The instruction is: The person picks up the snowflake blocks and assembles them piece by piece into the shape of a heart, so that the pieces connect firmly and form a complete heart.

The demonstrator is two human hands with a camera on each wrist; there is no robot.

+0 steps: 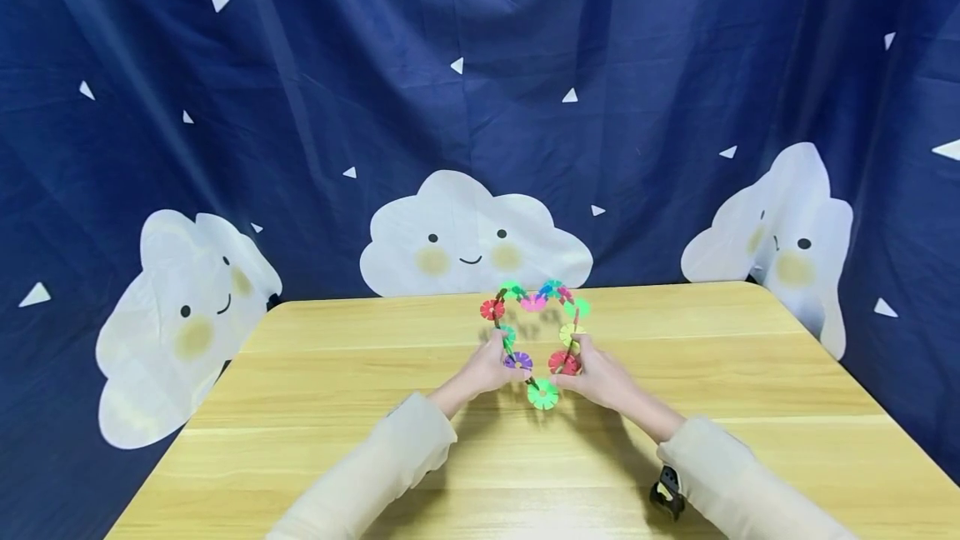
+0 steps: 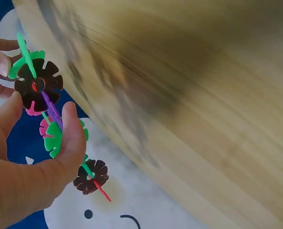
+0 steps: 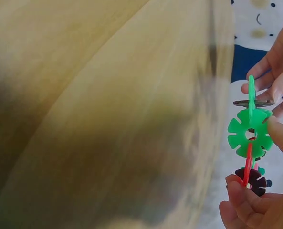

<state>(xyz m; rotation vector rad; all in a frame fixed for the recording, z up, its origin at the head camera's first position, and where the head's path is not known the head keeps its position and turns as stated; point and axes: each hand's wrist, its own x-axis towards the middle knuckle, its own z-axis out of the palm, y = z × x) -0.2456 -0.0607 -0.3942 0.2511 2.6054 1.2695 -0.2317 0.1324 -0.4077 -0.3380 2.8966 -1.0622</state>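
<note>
Both hands hold up a heart-shaped ring of interlocking plastic snowflake discs above the table, near the middle of the head view. My left hand (image 1: pixel 483 367) grips its lower left side around the purple disc (image 1: pixel 517 363); a brown disc (image 2: pixel 39 85) sits by the fingertips in the left wrist view. On the lower right, my right hand (image 1: pixel 600 375) pinches the ring at the red disc (image 1: pixel 562 363). The right wrist view has a green disc (image 3: pixel 250 133) beside that thumb. A bright green disc (image 1: pixel 543 394) forms the bottom tip. Fingers cover parts of the ring.
The light wooden table (image 1: pixel 337 440) spreads under the hands, with their shadows on it. Behind its far edge hangs a dark blue curtain (image 1: pixel 525 23) printed with white clouds and triangles. A dark watch or band (image 1: pixel 666 494) shows below the right sleeve.
</note>
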